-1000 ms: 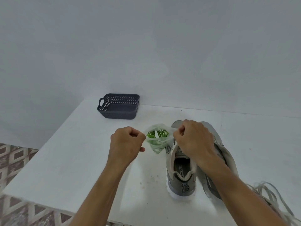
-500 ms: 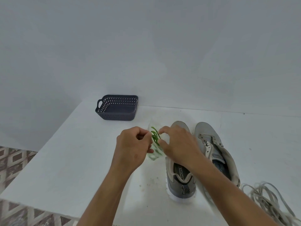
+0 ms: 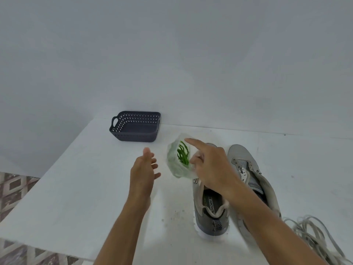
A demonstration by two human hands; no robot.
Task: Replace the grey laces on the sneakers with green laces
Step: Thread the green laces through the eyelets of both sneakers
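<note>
A small clear plastic bag [image 3: 175, 161] with green laces [image 3: 183, 153] inside hangs above the table, just left of the sneakers. My right hand [image 3: 212, 165] pinches the bag at its right edge, with the index finger stretched out over its top. My left hand [image 3: 144, 170] hovers a little to the left of the bag, fingers spread and holding nothing. Two grey sneakers stand side by side, toes pointing away: the left sneaker [image 3: 210, 213] is partly under my right wrist, and the right sneaker [image 3: 246, 165] has bare eyelets. The pulled-out grey laces [image 3: 313, 232] lie in a heap at the lower right.
A dark grey perforated basket [image 3: 136, 129] stands at the back of the white table [image 3: 76, 178] against the wall. The table's left and front edges drop off to a patterned tile floor [image 3: 15, 188]. Small crumbs [image 3: 175, 215] lie left of the left sneaker.
My left hand has let go of the bag and opened, drawing away to the left. My right hand now holds the bag alone, turned upright.
</note>
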